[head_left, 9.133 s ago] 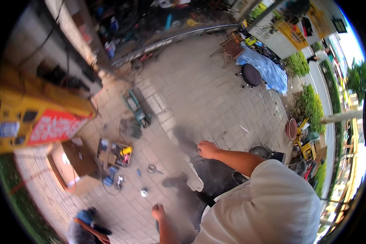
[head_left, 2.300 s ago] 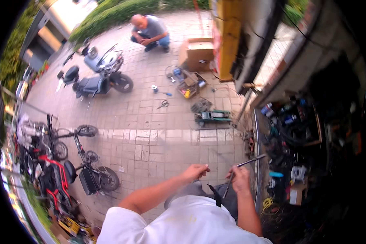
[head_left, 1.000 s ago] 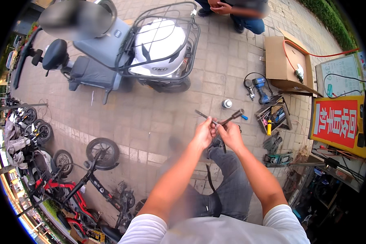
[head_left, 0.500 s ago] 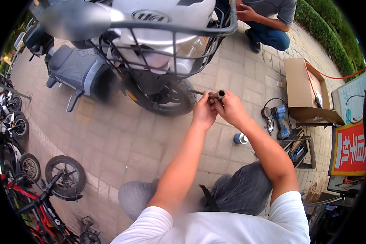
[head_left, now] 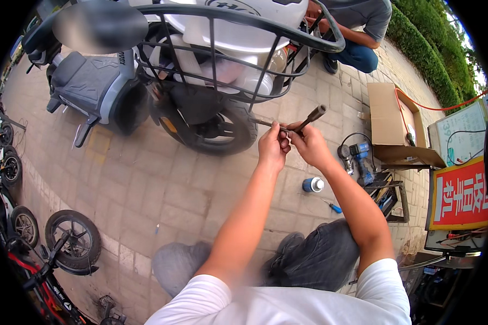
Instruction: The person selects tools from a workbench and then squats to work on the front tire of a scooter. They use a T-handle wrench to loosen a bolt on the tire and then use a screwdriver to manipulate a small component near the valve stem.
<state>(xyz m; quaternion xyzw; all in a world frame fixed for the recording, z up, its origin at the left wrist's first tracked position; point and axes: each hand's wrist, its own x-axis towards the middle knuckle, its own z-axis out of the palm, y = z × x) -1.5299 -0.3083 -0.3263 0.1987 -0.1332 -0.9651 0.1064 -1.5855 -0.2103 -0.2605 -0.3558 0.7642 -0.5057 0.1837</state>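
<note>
Socket tool (head_left: 312, 115) swung up-right since earlier frame; left hand (head_left: 273, 147), right hand (head_left: 310, 145) both grasping it, near scooter wheel (head_left: 238, 132).

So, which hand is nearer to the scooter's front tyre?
Left. The left hand is just right of the front tyre, not touching it; the right hand is farther right, beyond the left.

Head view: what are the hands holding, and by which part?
The left hand pinches a thin dark rod by its inner end; the right hand grips a thicker metal bar opposite its socket end. Whether they join is hidden.
</note>
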